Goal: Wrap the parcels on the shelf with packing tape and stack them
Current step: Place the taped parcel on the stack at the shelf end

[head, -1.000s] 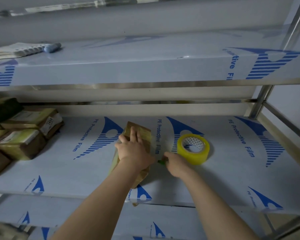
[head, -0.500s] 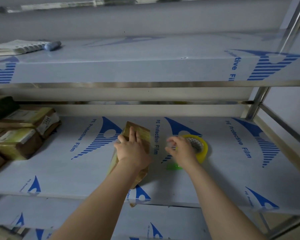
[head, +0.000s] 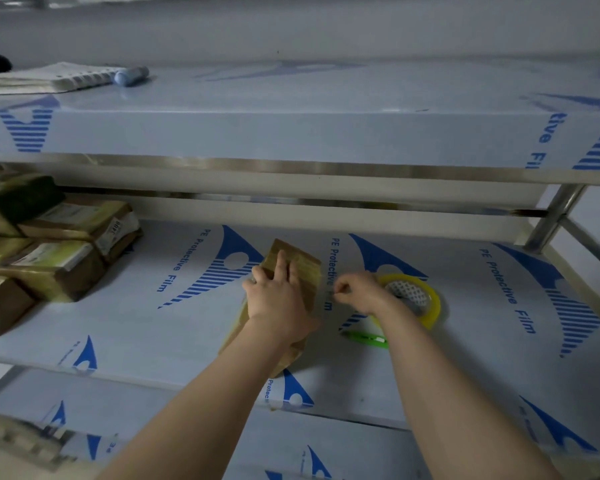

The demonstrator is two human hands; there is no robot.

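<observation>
A brown parcel (head: 303, 271) wrapped in yellowish tape lies on the middle shelf (head: 153, 327), its near end over the shelf's front edge. My left hand (head: 278, 299) presses flat on top of it with straight fingers. Just to the right stands a roll of yellow packing tape (head: 426, 306). My right hand (head: 361, 294) is at the roll's left rim, its fingers curled and pinched together on the tape. A green cutter (head: 368, 339) lies on the shelf below that hand, free of both hands.
Several wrapped parcels (head: 59, 265) are stacked at the left end of the same shelf. The upper shelf (head: 291, 133) overhangs close above and carries a notebook (head: 49, 77) and a blue marker (head: 130, 76). A steel post (head: 551, 223) stands at the right.
My right hand has let go of the green cutter, left it on the shelf, and moved up to the tape roll. My left hand stays on the parcel.
</observation>
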